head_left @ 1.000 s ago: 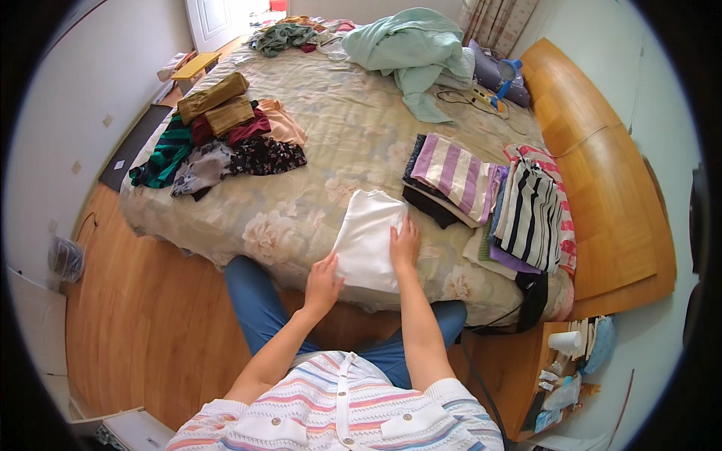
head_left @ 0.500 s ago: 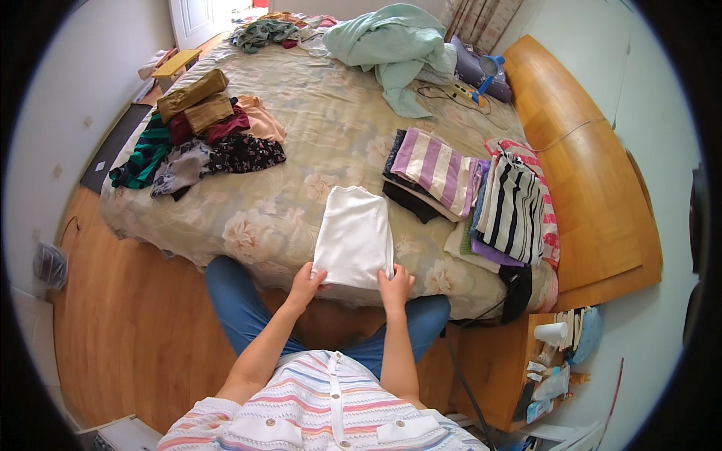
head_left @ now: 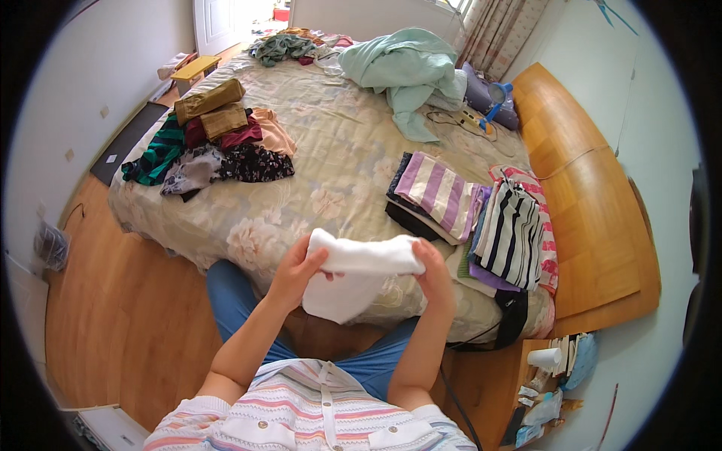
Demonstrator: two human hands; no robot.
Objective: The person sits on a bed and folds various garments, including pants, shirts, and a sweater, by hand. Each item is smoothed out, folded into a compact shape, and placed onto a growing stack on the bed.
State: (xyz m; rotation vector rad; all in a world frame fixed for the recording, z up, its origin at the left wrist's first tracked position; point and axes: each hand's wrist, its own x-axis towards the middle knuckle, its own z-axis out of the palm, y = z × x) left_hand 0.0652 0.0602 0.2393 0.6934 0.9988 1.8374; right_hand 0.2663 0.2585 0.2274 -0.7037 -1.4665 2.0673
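A white folded garment (head_left: 361, 257) is held up in front of me, over the near edge of the bed. My left hand (head_left: 299, 272) grips its left end, thumb on top. The right end is pinched in my right hand (head_left: 432, 272). Between the hands the upper edge is bunched into a thick fold, and a flat part hangs below it toward my lap. Whether it is a shirt or another garment I cannot tell. Right of it on the bed lie a purple-and-white striped folded stack (head_left: 440, 192) and a black-and-white striped folded stack (head_left: 511, 237).
A loose pile of dark, floral and brown clothes (head_left: 226, 146) lies on the bed's left side. A pale green blanket (head_left: 402, 68) is heaped at the back, near a blue lamp (head_left: 496, 98). The wooden headboard (head_left: 594, 203) borders the right side; a cluttered nightstand (head_left: 496, 383) stands below it.
Both hands have lifted the white garment off the bed and closer to me. Its far edge is now raised and folded between them, where before it lay flat.
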